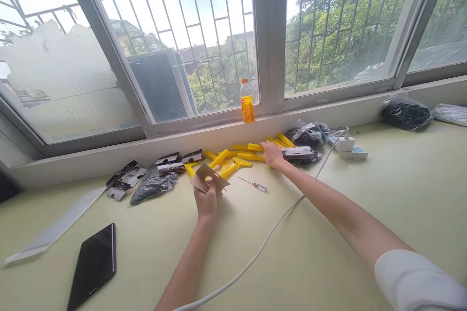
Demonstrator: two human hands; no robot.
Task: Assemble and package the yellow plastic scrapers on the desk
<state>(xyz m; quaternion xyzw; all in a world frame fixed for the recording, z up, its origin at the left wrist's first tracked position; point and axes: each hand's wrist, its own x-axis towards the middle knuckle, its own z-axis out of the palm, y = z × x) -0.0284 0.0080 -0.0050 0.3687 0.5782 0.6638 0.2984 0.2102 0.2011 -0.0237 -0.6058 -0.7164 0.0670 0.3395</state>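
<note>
We hold a piece of plain brown card (198, 181) in our left hand (206, 198), tilted and raised over the table (277, 243). Our right hand (273, 153) touches a yellow handle (255, 147) lying roughly sideways; we cannot tell whether it is gripped. Just beside it, yellow scrapers (230, 170) lie in a loose heap, pointing various ways, some with flat, flared heads.

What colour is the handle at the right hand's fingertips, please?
The handle is yellow; it shows in the head view, the only one here.
</note>
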